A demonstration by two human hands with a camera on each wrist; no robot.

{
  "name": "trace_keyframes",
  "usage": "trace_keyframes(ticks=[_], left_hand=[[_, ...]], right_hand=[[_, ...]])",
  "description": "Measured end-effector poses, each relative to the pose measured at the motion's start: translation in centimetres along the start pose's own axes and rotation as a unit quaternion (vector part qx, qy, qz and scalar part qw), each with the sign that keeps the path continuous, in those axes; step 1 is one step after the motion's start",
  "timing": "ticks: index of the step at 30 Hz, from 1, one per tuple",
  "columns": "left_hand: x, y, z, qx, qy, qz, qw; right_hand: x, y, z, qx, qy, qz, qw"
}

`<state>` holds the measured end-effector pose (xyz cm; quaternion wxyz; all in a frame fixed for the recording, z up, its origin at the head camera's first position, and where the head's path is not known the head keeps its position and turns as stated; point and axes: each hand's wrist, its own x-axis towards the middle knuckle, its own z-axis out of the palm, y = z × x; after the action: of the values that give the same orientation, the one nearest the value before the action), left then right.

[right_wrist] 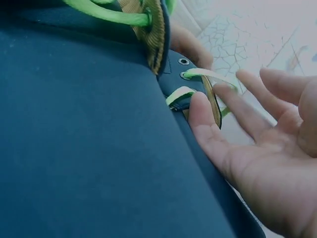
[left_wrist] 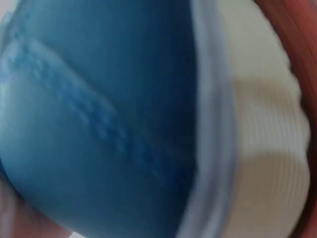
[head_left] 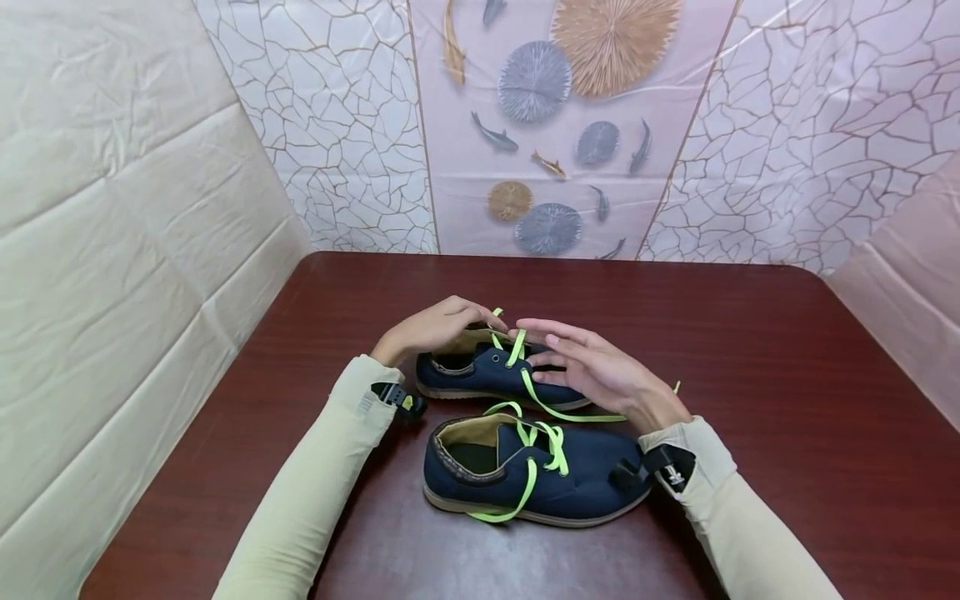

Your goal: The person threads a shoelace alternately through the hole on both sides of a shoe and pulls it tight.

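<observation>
Two dark blue shoes with neon green laces lie on the table, toes to the right. My left hand (head_left: 442,323) reaches over the opening of the far shoe (head_left: 480,379), its fingertips beside a green lace; whether it pinches the lace is hidden. My right hand (head_left: 603,367) has its fingers spread at the far shoe's lacing, palm toward the shoe. In the right wrist view, loose lace (right_wrist: 181,94) runs through the eyelets close to my right fingers (right_wrist: 203,114). The near shoe (head_left: 592,475) sits below both hands, its lace (head_left: 555,450) looped on top. Its heel fills the left wrist view.
The dark red-brown table (head_left: 787,375) extends around the shoes. A patterned backdrop (head_left: 345,125) stands behind its far edge, and pale cloth (head_left: 112,208) hangs on the left. A loose lace end (head_left: 577,415) from the far shoe trails between the shoes.
</observation>
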<state>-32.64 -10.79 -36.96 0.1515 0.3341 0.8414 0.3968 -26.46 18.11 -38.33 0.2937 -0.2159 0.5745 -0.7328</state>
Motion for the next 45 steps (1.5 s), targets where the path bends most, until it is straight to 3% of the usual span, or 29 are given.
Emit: trace_keyframes(ticks=[9, 17, 21, 27, 32, 36, 39, 42, 45], left_hand=[[-0.1, 0.1, -0.6, -0.002, 0.053, -0.049, 0.9974], [0.0, 0.8, -0.2, 0.023, 0.068, -0.085, 0.9938], [0.2, 1.3, 0.0, 0.061, 0.067, -0.089, 0.9919], [0.4, 2.1, 0.1, 0.107, 0.089, -0.126, 0.9823], [0.8, 2.5, 0.4, 0.143, 0.126, -0.133, 0.9727], [1.0, 2.2, 0.5, 0.13, 0.177, -0.153, 0.9634], [1.0, 2.1, 0.6, 0.114, 0.198, -0.17, 0.9586], [0.9, 2.1, 0.7, 0.116, 0.193, -0.176, 0.9585], [0.6, 2.1, 0.8, 0.114, 0.177, -0.167, 0.9632]], right_hand=[[-0.2, 0.0, -0.1, 0.02, 0.001, 0.0, 0.9998], [-0.1, 0.3, -0.4, 0.003, -0.015, -0.003, 0.9999], [-0.1, 0.4, -0.6, -0.006, -0.032, -0.01, 0.9994], [-0.1, 0.6, -0.9, -0.008, -0.051, -0.02, 0.9985], [-0.2, 0.5, -1.0, -0.004, -0.057, -0.023, 0.9981], [-0.3, 0.5, -1.0, 0.008, -0.059, -0.023, 0.998], [-0.3, 0.6, -1.1, 0.014, -0.058, -0.019, 0.998], [-0.3, 0.5, -1.1, 0.007, -0.05, -0.01, 0.9987], [-0.3, 0.1, -1.0, -0.035, -0.026, 0.01, 0.999]])
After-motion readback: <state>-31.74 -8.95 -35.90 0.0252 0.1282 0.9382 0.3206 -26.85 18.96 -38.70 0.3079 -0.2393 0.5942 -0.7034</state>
